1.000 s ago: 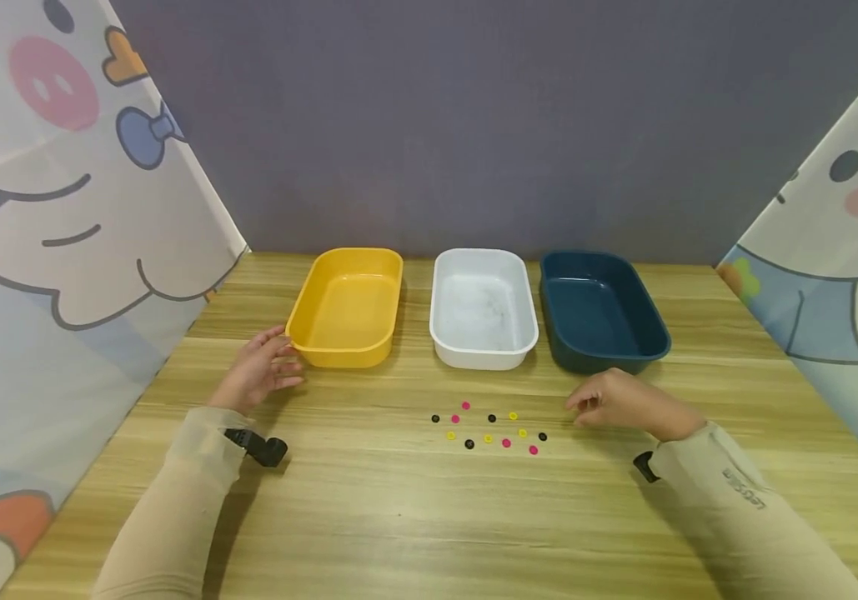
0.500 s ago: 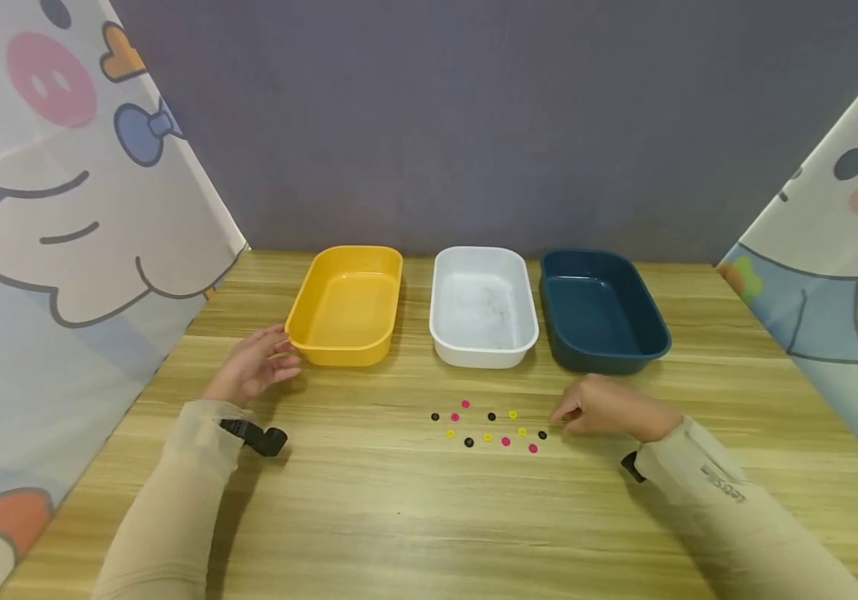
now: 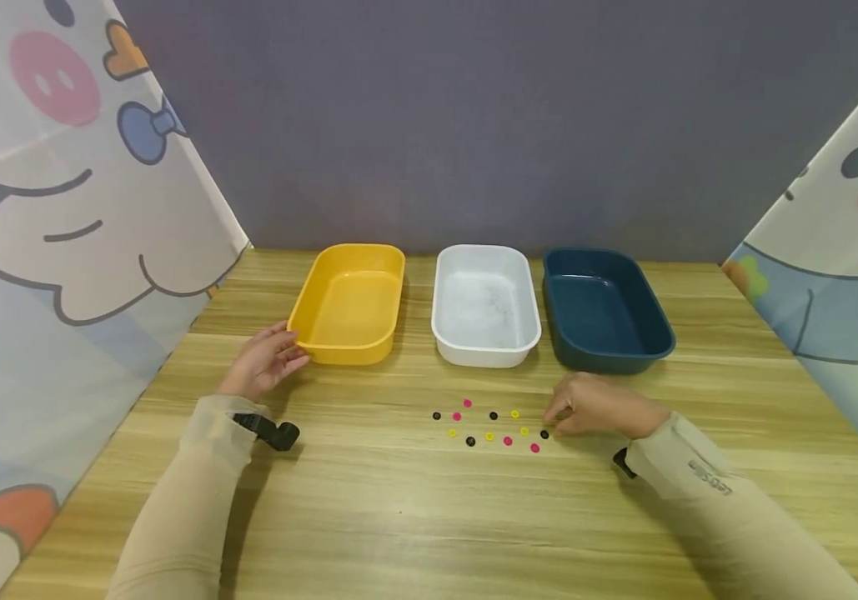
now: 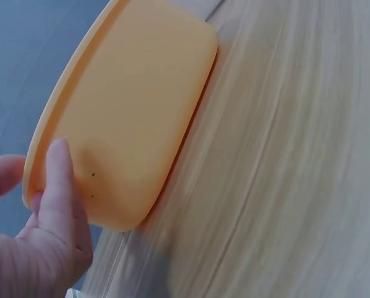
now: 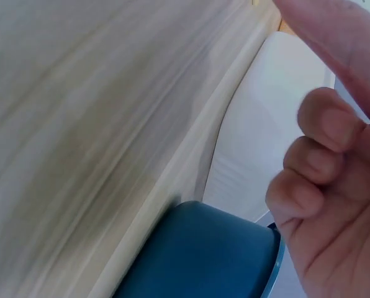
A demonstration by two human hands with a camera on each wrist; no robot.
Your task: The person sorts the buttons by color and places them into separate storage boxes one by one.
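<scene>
My left hand (image 3: 259, 362) is at the near left corner of the yellow tray (image 3: 346, 356). In the left wrist view, one finger reaches behind the rim and another lies along the outer wall, so the rim sits between them. My right hand (image 3: 597, 406) hovers low over the table at the right end of a scatter of small round buttons, black, pink and yellow. Its index finger and thumb stand slightly apart beside the rightmost black button (image 3: 544, 434). In the right wrist view its other fingers are curled toward the palm; the tips of the reaching fingers are out of frame.
A white tray (image 3: 486, 358) and a dark blue tray (image 3: 612, 364) stand beside the yellow one at the back of the wooden table (image 3: 398, 533). A grey panel (image 3: 429, 125) rises behind them. Cartoon-printed cloths flank both sides.
My right hand has moved left, bringing its fingertips close to the rightmost black button. My left hand has edged right onto the yellow tray's rim. The trays and buttons stay in place.
</scene>
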